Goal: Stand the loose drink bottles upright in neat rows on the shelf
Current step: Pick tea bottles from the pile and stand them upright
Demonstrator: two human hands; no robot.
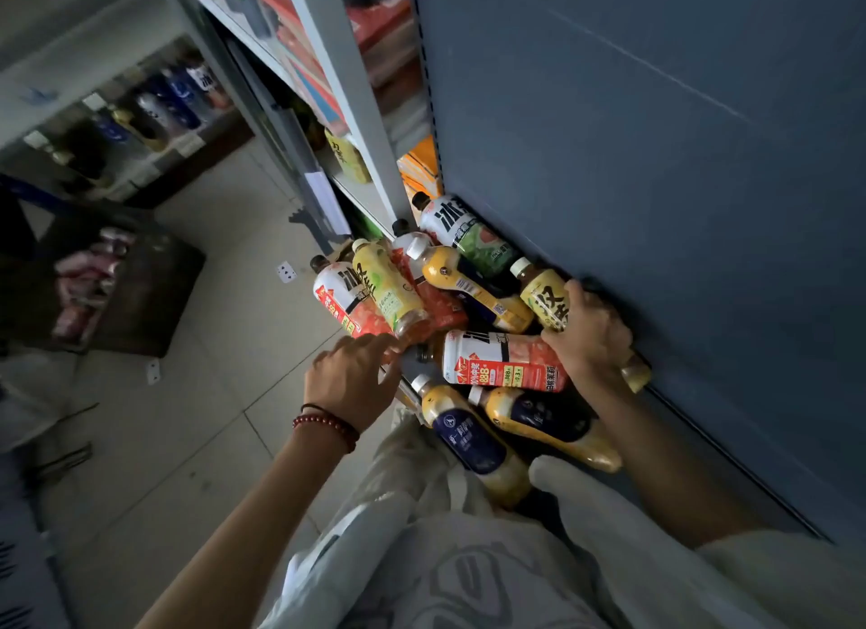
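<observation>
— What are the hands doing?

— The right hand (586, 335) is curled round a yellow bottle (546, 300) with black characters on its label. The white cap points away and the base shows beyond the palm. The left hand (351, 375) holds nothing. Its fingers are loosely stretched, with the fingertips at the base of a second yellow bottle (389, 286); I cannot tell whether they touch it. A bead bracelet (328, 424) circles that wrist.

— And the other bottles?

— They all lie in a heap on the bottom shelf (529, 448), against a blue-grey panel (656, 160). A red-and-white bottle (506, 364) lies on its side between the hands. Nearer the person, two juice bottles (473, 436) with navy labels and white caps lie side by side. Further off, a third juice bottle (473, 286) rests across the heap. A green-and-white bottle (468, 230) lies by the panel. A red-labelled bottle (342, 296) sits at the outer edge, just beside the second yellow bottle.
</observation>
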